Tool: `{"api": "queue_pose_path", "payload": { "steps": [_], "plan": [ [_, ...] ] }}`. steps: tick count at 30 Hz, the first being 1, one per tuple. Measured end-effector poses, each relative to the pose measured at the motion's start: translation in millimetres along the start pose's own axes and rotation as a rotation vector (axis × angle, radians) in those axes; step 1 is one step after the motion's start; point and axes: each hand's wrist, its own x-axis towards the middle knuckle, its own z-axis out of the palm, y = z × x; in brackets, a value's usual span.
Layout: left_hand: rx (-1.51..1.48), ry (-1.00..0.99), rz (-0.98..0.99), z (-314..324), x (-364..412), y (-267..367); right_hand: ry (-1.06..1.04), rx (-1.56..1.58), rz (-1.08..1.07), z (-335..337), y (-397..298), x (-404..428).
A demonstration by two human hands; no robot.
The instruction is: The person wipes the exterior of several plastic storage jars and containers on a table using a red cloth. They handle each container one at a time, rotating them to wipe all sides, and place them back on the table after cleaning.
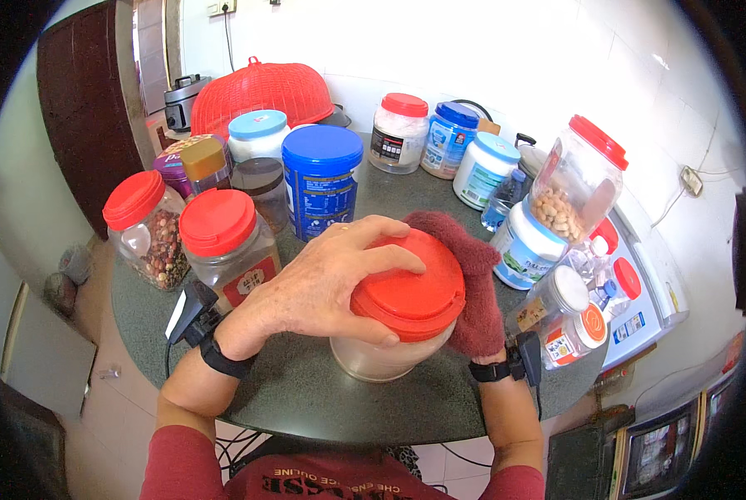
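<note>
A clear plastic jar (373,362) with a red screw lid (404,284) stands near the front of the dark table, its contents pale or hard to make out. My left hand (329,281) rests over the lid, fingers spread on its top and thumb along its near rim. On my right hand (473,287) is a fuzzy dark red glove or mitt, pressed around the jar's right side; the fingers inside are hidden. Just left of my left wrist stands another red-lidded jar (238,269). Beyond my hands is a blue tub (321,181) with a blue lid.
A red-lidded jar of nuts or beans (154,244) stands at left. On the right, a jar of peanuts (560,212) sits atop a white tub (526,250), with several smaller jars beside. A red mesh food cover (260,94) and more tubs line the back.
</note>
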Motion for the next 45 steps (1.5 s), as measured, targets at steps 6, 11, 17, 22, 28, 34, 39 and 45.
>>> {"api": "queue_pose_path", "payload": {
  "steps": [6, 11, 17, 22, 28, 34, 39, 45],
  "plan": [
    [-0.16, 0.076, -0.088, 1.2, -2.1, 0.0, -0.156, -0.029, 0.21, -5.6, 32.1, -14.8],
    [-0.281, 0.6, -0.195, 21.0, 1.9, 0.4, -0.286, -0.4, -0.025, -7.7, 39.5, -14.3],
    [0.147, 0.712, -0.093, 15.9, -4.0, 5.3, -0.294, -0.343, -0.081, 4.3, 22.4, -6.4],
    [0.36, 0.514, -0.052, 6.6, -3.4, 25.2, -0.305, -1.187, -0.327, 12.3, -10.3, 2.1],
    [0.318, 0.303, -0.092, 22.6, -0.3, 51.0, 0.058, 0.494, 0.153, 23.1, -32.6, -2.7],
    [0.344, 0.353, -0.028, 36.0, 1.1, 48.1, 0.003, 0.389, 0.14, 10.7, -5.9, -0.2],
    [0.361, 0.349, 0.025, 37.5, -1.2, 43.9, -0.085, 0.448, 0.263, -7.4, 35.7, -5.1],
    [0.252, 0.371, 0.089, 29.5, -0.1, 22.5, -0.159, 0.753, 0.465, -9.4, 69.1, -25.8]
  ]
}}
